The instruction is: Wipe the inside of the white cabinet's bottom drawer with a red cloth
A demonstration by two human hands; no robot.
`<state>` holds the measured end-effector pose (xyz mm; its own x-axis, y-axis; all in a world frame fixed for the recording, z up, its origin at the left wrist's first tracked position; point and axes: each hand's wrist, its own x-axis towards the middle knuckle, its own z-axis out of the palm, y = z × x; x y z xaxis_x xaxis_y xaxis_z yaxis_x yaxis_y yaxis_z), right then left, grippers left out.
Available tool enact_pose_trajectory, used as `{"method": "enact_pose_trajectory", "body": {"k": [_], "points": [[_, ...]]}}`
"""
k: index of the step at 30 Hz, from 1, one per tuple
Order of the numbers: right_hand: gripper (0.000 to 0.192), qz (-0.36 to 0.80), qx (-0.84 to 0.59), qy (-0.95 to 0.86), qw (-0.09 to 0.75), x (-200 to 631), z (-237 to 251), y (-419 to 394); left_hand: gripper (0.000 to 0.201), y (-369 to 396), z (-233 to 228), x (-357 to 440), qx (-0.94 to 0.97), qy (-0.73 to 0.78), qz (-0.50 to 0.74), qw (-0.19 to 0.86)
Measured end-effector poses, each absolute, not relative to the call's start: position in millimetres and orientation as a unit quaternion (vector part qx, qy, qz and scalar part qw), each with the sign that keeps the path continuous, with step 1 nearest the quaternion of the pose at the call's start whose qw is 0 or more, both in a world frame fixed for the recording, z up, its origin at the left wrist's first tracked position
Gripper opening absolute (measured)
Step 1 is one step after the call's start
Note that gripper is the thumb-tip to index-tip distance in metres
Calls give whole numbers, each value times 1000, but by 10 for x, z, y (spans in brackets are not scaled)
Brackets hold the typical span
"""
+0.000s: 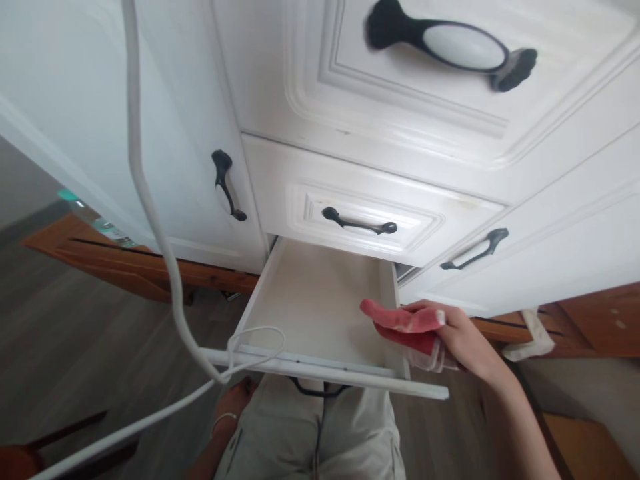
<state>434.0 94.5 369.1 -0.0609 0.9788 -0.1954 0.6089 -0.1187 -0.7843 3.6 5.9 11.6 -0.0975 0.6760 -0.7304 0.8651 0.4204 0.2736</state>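
Red cloth [403,320], gripped in right hand [463,340], points left across the open drawer [310,303].

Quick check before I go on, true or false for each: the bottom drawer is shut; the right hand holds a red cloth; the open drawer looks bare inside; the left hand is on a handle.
1. The bottom drawer is shut. False: it is pulled open.
2. The right hand holds a red cloth. True.
3. The open drawer looks bare inside. True.
4. The left hand is on a handle. False: it hangs low beside the white cable.
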Motion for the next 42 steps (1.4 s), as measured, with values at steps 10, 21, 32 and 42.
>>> {"method": "enact_pose_trajectory", "body": {"k": [10,21,32,42], "points": [[21,356,-526,-42,771,4751,1674,-11,20,106,146,20,512,737,-88,432],[40,497,-353,24,792,4166,1907,187,20,78,292,-2,486,753,44,441],[32,431,-454,66,777,4156,1544,-79,68,-141,1870,709,567,608,440,340],[35,393,-513,47,762,3915,622,-296,38,33,1967,1312,730,497,388,264]]}}
